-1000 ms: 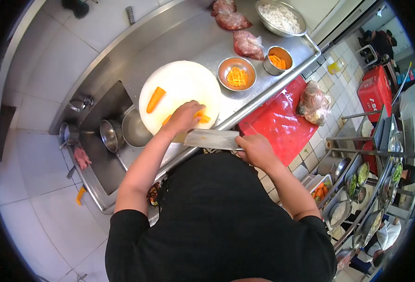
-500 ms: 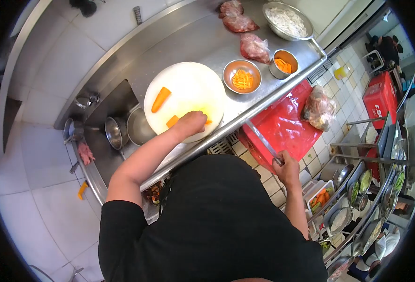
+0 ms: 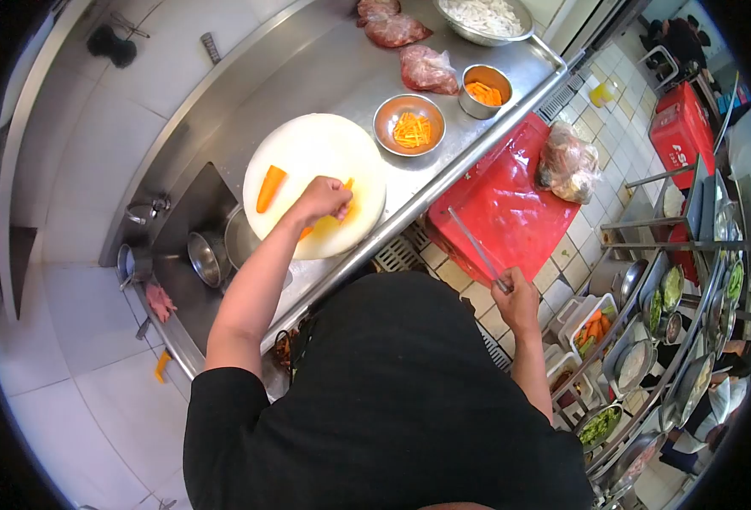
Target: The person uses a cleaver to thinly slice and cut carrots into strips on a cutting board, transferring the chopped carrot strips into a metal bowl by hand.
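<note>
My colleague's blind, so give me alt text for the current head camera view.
A person's left hand is curled over a round white cutting board bearing carrot pieces; the right hand holds a knife off to the right. Two metal containers of cut carrot sit on the steel counter.

Large, glossy white square wall tiles (image 3: 95,327) covered the left side, behind a long, brushed stainless-steel counter (image 3: 307,59) with 1 recessed rectangular metal sink (image 3: 206,195). At right, beige square floor tiles (image 3: 476,297) ran beneath a tiered, grey metal rack (image 3: 673,246). Bright white glare (image 3: 409,183) lit the counter.
</note>
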